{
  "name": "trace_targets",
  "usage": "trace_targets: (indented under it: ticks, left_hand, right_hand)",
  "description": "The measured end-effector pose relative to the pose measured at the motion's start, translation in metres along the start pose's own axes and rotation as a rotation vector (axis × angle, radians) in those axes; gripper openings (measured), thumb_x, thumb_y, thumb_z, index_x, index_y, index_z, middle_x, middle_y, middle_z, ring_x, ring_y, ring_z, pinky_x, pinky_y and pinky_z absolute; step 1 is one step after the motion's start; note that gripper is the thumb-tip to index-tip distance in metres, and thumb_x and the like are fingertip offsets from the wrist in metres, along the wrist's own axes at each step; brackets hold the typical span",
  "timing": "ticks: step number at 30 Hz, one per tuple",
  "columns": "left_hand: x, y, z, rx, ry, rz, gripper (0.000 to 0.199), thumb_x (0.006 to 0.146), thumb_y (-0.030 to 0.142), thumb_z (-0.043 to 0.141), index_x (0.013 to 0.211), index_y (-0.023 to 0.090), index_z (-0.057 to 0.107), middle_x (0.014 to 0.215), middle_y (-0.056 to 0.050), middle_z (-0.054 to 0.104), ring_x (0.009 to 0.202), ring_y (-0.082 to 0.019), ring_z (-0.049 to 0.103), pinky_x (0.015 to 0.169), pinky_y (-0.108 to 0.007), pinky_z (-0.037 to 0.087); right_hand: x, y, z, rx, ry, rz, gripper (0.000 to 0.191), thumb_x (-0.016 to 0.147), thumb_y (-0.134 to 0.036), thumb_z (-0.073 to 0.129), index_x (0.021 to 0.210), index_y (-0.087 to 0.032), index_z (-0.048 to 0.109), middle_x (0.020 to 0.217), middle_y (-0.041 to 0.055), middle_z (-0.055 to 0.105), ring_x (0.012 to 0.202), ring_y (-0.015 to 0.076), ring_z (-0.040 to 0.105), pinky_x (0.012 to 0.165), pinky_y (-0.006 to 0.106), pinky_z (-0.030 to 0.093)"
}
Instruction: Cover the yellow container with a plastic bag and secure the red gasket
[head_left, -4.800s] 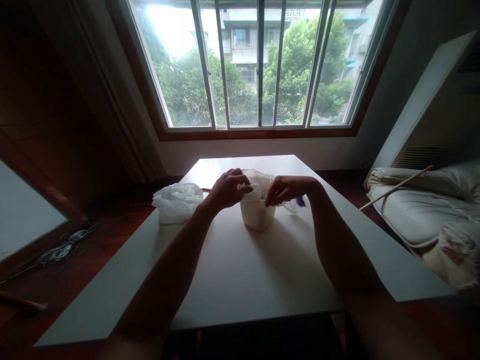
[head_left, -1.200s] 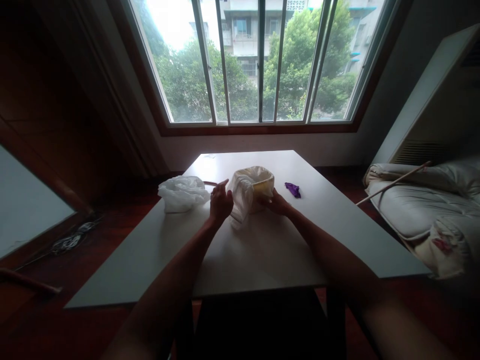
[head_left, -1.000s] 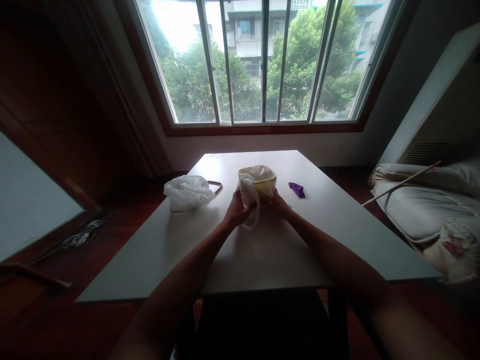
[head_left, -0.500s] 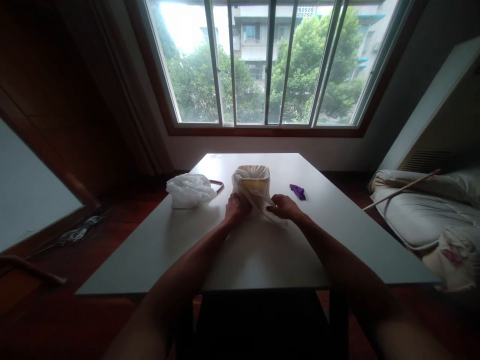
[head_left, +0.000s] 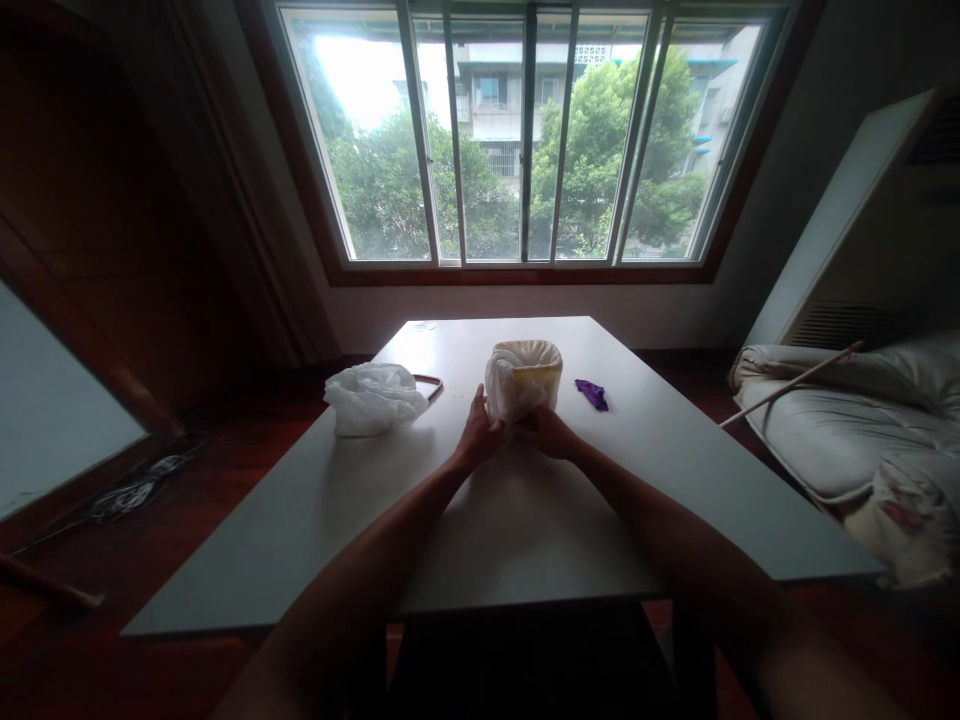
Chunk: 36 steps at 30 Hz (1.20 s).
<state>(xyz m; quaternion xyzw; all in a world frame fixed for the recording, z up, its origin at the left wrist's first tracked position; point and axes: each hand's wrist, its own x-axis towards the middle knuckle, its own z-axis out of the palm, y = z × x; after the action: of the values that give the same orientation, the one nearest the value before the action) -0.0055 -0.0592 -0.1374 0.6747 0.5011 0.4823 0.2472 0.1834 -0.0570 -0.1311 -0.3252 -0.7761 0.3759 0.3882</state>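
Observation:
A small yellowish bin [head_left: 541, 378] stands on the white table, lined with a thin translucent plastic bag [head_left: 510, 388] that is folded over its rim. My left hand [head_left: 480, 432] is at the bin's near left side, one finger pointing up along it and the others closed on the bag's edge. Close beside it, my right hand [head_left: 549, 434] has its fingers closed at the bin's lower front, gripping the gathered bag. The fingertips of both hands are partly hidden and dim.
A crumpled white plastic bag [head_left: 373, 400] lies left, beside a reddish-brown frame-like object [head_left: 431, 384]. A purple cloth-like piece [head_left: 592, 394] is on the right of the white table [head_left: 525, 540]. Beyond the table's right edge are a pale mattress [head_left: 847, 425] and a stick [head_left: 795, 380].
The loose bag edge that stretched toward my right hand is now drawn in against the bin. Both hands have come closer together at its front, and the bin sits slightly further right.

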Motion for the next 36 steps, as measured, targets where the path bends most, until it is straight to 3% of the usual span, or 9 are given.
trace_targets:
  ticks: [5, 12, 15, 17, 21, 24, 27, 33, 36]
  left_hand:
    - [-0.004, 0.014, -0.011, 0.181, 0.193, 0.153, 0.052, 0.082, 0.038, 0.069, 0.126, 0.014, 0.056, 0.118, -0.016, 0.06, 0.1, -0.026, 0.063, 0.09, -0.045, 0.055]
    - [-0.008, 0.008, -0.003, 0.274, -0.062, 0.123, 0.024, 0.079, 0.027, 0.071, 0.1, 0.017, 0.066, 0.1, -0.008, 0.068, 0.087, -0.02, 0.065, 0.075, -0.03, 0.051]
    - [-0.004, 0.0, -0.003, 0.293, -0.128, 0.076, 0.008, 0.082, 0.023, 0.063, 0.078, 0.016, 0.064, 0.079, -0.004, 0.067, 0.076, -0.018, 0.062, 0.069, -0.027, 0.047]
    - [-0.002, -0.003, -0.004, 0.245, -0.134, 0.045, 0.016, 0.083, 0.025, 0.061, 0.071, 0.016, 0.063, 0.069, -0.002, 0.065, 0.071, -0.016, 0.059, 0.067, -0.026, 0.044]
    - [0.002, -0.006, -0.001, -0.033, -0.064, -0.022, 0.009, 0.074, 0.02, 0.06, 0.068, 0.015, 0.064, 0.067, 0.0, 0.064, 0.069, -0.015, 0.055, 0.064, -0.024, 0.041]
    - [0.004, -0.007, 0.002, -0.27, -0.084, -0.146, 0.007, 0.063, 0.017, 0.055, 0.061, 0.015, 0.061, 0.059, 0.001, 0.057, 0.06, -0.013, 0.049, 0.057, -0.024, 0.036]
    - [0.004, -0.006, 0.004, -0.376, -0.155, -0.195, 0.008, 0.057, 0.019, 0.05, 0.057, 0.015, 0.058, 0.054, 0.001, 0.053, 0.053, -0.011, 0.046, 0.053, -0.024, 0.035]
    - [0.0, -0.003, 0.007, -0.572, -0.284, -0.251, 0.022, 0.061, 0.024, 0.057, 0.077, 0.011, 0.066, 0.066, -0.004, 0.062, 0.057, -0.014, 0.055, 0.055, -0.025, 0.043]
    - [0.004, -0.008, 0.003, -0.592, -0.205, -0.263, 0.036, 0.068, 0.03, 0.07, 0.099, 0.012, 0.065, 0.087, -0.008, 0.069, 0.072, -0.017, 0.064, 0.065, -0.029, 0.051]
  right_hand:
    - [0.003, 0.022, 0.005, 0.087, 0.005, -0.057, 0.033, 0.078, -0.02, 0.066, 0.11, -0.019, 0.062, 0.108, 0.0102, 0.071, 0.1, 0.0259, 0.068, 0.089, 0.041, 0.057]
    - [0.004, 0.025, 0.004, -0.023, -0.149, -0.199, 0.058, 0.067, -0.014, 0.07, 0.125, -0.02, 0.066, 0.128, 0.0112, 0.069, 0.117, 0.0331, 0.065, 0.106, 0.051, 0.049]
    - [0.002, 0.014, -0.007, -0.004, -0.195, -0.204, 0.04, 0.074, -0.021, 0.069, 0.114, -0.02, 0.073, 0.116, 0.0099, 0.075, 0.11, 0.0317, 0.069, 0.1, 0.049, 0.053]
    - [0.0, 0.003, -0.016, -0.027, -0.089, -0.166, 0.025, 0.078, -0.022, 0.065, 0.1, -0.018, 0.076, 0.101, 0.0091, 0.078, 0.096, 0.0283, 0.073, 0.089, 0.045, 0.058]
    - [-0.001, -0.009, -0.033, -0.137, 0.399, -0.089, 0.015, 0.08, -0.025, 0.063, 0.087, -0.017, 0.074, 0.087, 0.0087, 0.076, 0.076, 0.0226, 0.071, 0.07, 0.036, 0.058]
    - [0.002, -0.006, -0.044, -0.168, 0.696, -0.065, 0.023, 0.084, -0.037, 0.063, 0.094, -0.017, 0.069, 0.089, 0.01, 0.074, 0.077, 0.0225, 0.069, 0.067, 0.035, 0.057]
    - [0.006, 0.005, -0.05, -0.128, 0.809, -0.027, 0.04, 0.086, -0.053, 0.062, 0.106, -0.018, 0.063, 0.1, 0.0115, 0.072, 0.086, 0.0238, 0.068, 0.073, 0.039, 0.059]
    - [0.008, 0.024, -0.048, 0.053, 0.554, 0.069, 0.066, 0.088, -0.069, 0.055, 0.134, -0.022, 0.051, 0.13, 0.0157, 0.063, 0.112, 0.0283, 0.065, 0.091, 0.047, 0.058]
    - [0.007, 0.028, -0.047, 0.066, 0.469, 0.109, 0.069, 0.087, -0.071, 0.055, 0.136, -0.022, 0.052, 0.133, 0.0164, 0.062, 0.116, 0.0301, 0.064, 0.094, 0.049, 0.057]
